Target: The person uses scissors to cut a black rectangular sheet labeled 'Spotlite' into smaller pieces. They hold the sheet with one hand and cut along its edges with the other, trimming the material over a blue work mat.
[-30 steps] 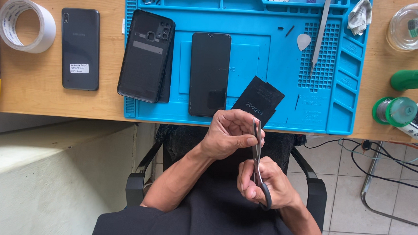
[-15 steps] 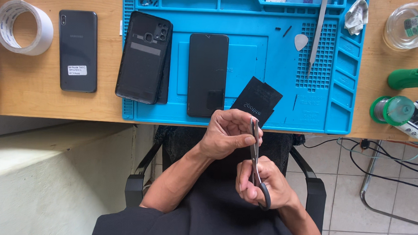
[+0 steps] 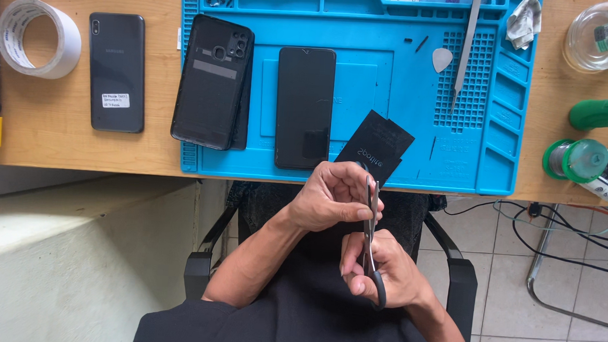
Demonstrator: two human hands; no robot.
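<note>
My right hand (image 3: 380,270) grips the grey handles of a pair of scissors (image 3: 370,235), blades pointing up towards the desk. My left hand (image 3: 334,195) is curled just above it, fingertips pinching something small at the blades; what it pinches is hidden by the fingers. Both hands hover over my lap, just in front of the desk edge. A flat black packet (image 3: 377,149) lies on the blue work mat (image 3: 362,84) right behind my left hand. On the mat also lie a black phone (image 3: 305,108) face up and a black back cover (image 3: 212,81).
A second dark phone (image 3: 117,72) and a roll of white tape (image 3: 38,37) lie on the wooden desk at the left. Tweezers (image 3: 465,51), a pick (image 3: 442,59) and a crumpled wipe (image 3: 524,20) sit on the mat's right. Green tools, a solder spool (image 3: 578,160) and cables crowd the right.
My hands and the scissors have barely shifted; the view has drifted slightly. The left fingers stay pinched at the blades.
</note>
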